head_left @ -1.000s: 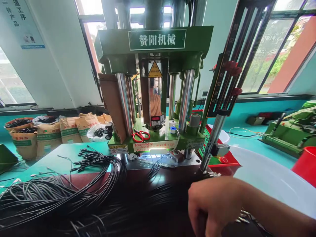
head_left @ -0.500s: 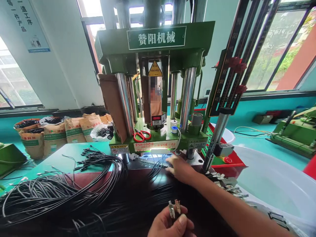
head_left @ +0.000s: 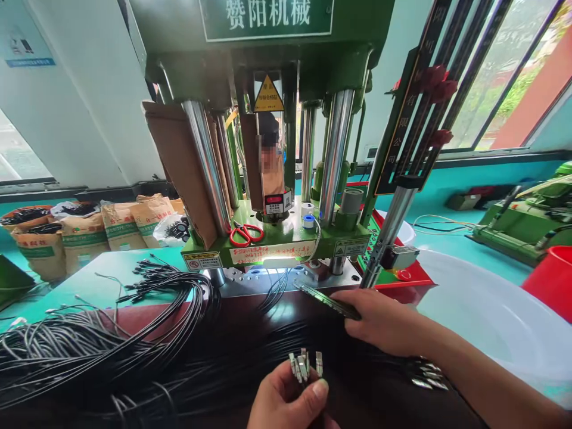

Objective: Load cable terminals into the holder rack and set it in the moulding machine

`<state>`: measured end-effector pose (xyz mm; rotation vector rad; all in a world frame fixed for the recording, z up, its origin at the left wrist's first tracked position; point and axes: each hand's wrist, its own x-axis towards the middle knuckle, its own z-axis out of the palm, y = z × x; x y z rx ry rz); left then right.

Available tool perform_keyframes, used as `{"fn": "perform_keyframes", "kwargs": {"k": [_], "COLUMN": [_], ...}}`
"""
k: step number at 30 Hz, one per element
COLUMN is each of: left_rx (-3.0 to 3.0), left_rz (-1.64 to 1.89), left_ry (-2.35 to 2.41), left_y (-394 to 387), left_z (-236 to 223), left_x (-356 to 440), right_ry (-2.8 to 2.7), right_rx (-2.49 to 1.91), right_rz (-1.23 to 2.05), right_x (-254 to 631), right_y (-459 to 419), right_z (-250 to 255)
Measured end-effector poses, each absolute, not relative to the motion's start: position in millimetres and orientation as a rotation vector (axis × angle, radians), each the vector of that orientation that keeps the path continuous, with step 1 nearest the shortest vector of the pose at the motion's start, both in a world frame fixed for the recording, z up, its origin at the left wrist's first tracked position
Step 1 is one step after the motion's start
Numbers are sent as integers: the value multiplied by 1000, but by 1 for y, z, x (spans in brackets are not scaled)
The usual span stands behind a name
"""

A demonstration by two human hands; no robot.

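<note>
My left hand (head_left: 288, 399) is closed around several small metal-tipped cable connectors (head_left: 302, 366), their silvery ends sticking up above the thumb. My right hand (head_left: 384, 319) grips one end of a long, narrow metal bar (head_left: 324, 300), which slants up and left towards the press. What the bar is exactly I cannot tell. Behind it, thin dark cables (head_left: 276, 291) come out from under the green press (head_left: 295, 241) and hang over the table edge. More loose metal connectors (head_left: 429, 374) lie below my right forearm.
A large bundle of black cables (head_left: 111, 342) covers the left of the table. Red-handled scissors (head_left: 245, 234) rest on the press. A white tub (head_left: 487, 316) and a red bucket (head_left: 552, 283) stand at right. Paper sacks (head_left: 84, 238) line the back left; a person (head_left: 271, 161) shows behind the press.
My right hand has drawn back from the press towards me and right, bringing the metal bar out. More connector ends now show in my left hand. The view has shifted slightly.
</note>
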<state>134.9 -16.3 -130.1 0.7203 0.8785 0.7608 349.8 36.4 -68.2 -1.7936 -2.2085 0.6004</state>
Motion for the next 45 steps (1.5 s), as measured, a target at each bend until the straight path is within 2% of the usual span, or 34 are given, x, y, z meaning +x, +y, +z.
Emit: {"fn": "perform_keyframes", "kwargs": {"k": [5,8,15,39,45], "left_rx": [764,839,1062,1052,1014], "left_rz": [729,675,501,507,488], "left_ry": [975,1065,1100,1220,1192], "left_y": [-13,-12,-13,-15,-14], "left_z": [-128,-130,-129,-121,-124], "left_x": [128,124,121,129,129], "right_ry": [-1419,-1014,-915,-1023,-1026], "right_rx": [-1723,-1464,-1241,-1284,-1287], "right_rz": [1301,1474,1455,1392,1266], "right_x": [356,325,267,269,263], "right_y": [-25,-45,-31,-31,-34], "right_z": [-108,-131,-132,-142,-141]}}
